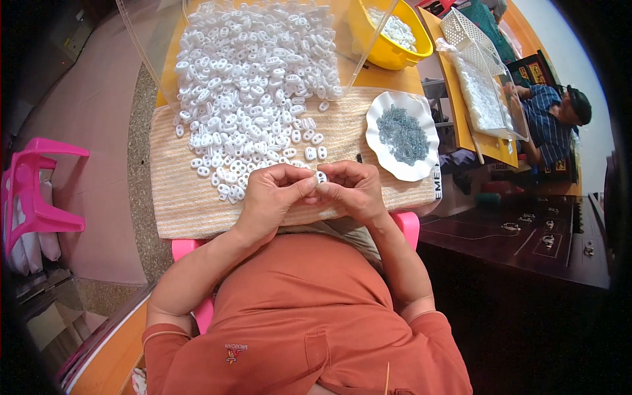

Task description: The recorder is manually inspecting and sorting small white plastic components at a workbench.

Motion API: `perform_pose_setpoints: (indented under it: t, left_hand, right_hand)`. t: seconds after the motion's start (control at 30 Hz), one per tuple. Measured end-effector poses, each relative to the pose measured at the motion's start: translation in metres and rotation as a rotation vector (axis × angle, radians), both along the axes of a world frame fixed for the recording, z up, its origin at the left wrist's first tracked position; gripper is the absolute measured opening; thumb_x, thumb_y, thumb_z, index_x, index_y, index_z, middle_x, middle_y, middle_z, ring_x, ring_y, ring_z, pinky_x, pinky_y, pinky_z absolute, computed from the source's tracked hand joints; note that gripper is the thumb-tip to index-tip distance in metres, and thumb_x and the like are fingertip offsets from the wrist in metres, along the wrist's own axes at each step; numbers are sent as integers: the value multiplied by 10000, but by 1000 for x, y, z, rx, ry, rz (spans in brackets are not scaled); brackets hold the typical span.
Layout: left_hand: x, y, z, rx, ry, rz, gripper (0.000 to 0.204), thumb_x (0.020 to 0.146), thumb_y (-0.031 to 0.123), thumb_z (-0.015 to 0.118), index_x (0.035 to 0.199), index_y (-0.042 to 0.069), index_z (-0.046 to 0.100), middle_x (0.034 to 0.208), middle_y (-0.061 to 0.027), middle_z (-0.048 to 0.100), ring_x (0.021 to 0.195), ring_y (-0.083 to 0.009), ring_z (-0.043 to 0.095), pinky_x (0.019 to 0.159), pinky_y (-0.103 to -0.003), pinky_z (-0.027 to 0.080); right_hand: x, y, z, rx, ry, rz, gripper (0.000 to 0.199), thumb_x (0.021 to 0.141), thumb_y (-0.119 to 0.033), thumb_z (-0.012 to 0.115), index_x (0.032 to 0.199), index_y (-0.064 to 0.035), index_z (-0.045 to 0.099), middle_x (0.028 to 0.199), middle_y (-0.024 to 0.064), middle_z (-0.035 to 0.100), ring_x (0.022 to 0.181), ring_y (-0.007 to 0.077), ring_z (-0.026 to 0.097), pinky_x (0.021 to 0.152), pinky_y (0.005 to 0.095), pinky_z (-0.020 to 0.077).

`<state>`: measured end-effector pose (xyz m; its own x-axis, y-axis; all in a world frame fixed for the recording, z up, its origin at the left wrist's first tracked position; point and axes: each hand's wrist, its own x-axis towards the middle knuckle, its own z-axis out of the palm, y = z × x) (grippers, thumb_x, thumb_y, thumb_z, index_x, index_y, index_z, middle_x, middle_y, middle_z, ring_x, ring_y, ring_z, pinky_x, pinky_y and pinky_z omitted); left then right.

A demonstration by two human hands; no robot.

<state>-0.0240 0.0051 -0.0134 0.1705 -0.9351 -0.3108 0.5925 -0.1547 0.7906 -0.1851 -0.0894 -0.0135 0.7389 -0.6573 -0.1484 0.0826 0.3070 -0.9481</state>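
Observation:
My left hand (273, 194) and my right hand (350, 189) meet fingertip to fingertip over a beige woven mat (184, 204). Together they pinch one small white oval plastic piece (321, 176). Just beyond my fingers lies a big heap of the same white pieces (253, 85), spilling from a clear plastic sheet onto the mat. To the right of my right hand stands a white scalloped plate (385, 108) with a pile of small grey-blue metal parts (403, 135).
A yellow bowl (388, 52) with white pieces stands at the back. A white mesh basket (474, 39) and a clear bag of white pieces (484, 99) lie on the orange table at right. Another person (550, 118) sits far right. A pink plastic stool (36, 191) stands at left.

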Motion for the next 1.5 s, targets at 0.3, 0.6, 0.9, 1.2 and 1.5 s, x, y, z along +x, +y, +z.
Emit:
perform_pose_setpoints:
  t: [0.3, 0.6, 0.9, 1.2, 1.5]
  left_hand:
    - [2, 0, -2, -32, 11, -46, 124, 862, 47, 666, 957, -26, 635, 845, -97, 681, 724, -131, 654, 672, -243, 549]
    - [-1, 0, 3, 19, 52, -31, 148, 873, 48, 653, 990, -42, 638, 860, -93, 676, 740, -129, 651, 704, -247, 556]
    - [0, 1, 3, 6, 107, -64, 130, 882, 48, 638, 994, -17, 624, 876, -87, 670, 752, -138, 652, 706, -270, 565]
    - [0, 0, 7, 10, 278, -113, 131, 883, 56, 643, 994, -4, 609, 897, -87, 664, 771, -146, 656, 737, -267, 576]
    - [-1, -1, 7, -56, 339, -133, 81, 898, 60, 632, 931, 17, 572, 913, -48, 634, 837, -109, 633, 774, -244, 562]
  right_hand:
    - [-4, -3, -4, -25, -17, 19, 253, 845, 50, 642, 1094, 74, 605, 943, 152, 685, 816, 203, 686, 749, 312, 576]
    - [-5, -5, -5, 32, -17, 25, 249, 844, 47, 644, 1089, 77, 609, 956, 166, 680, 819, 215, 687, 754, 318, 582]
    - [-7, -5, -7, 9, -53, 27, 258, 835, 37, 661, 1087, 66, 616, 915, 157, 687, 807, 196, 686, 721, 298, 574]
    - [-7, -3, 2, 48, -124, 40, 278, 822, -17, 701, 1074, 67, 619, 900, 132, 687, 765, 166, 674, 672, 270, 562]
    - [-2, -1, 2, -127, -173, 1, 254, 791, 3, 723, 1034, 32, 655, 911, 62, 613, 820, 109, 586, 719, 230, 505]
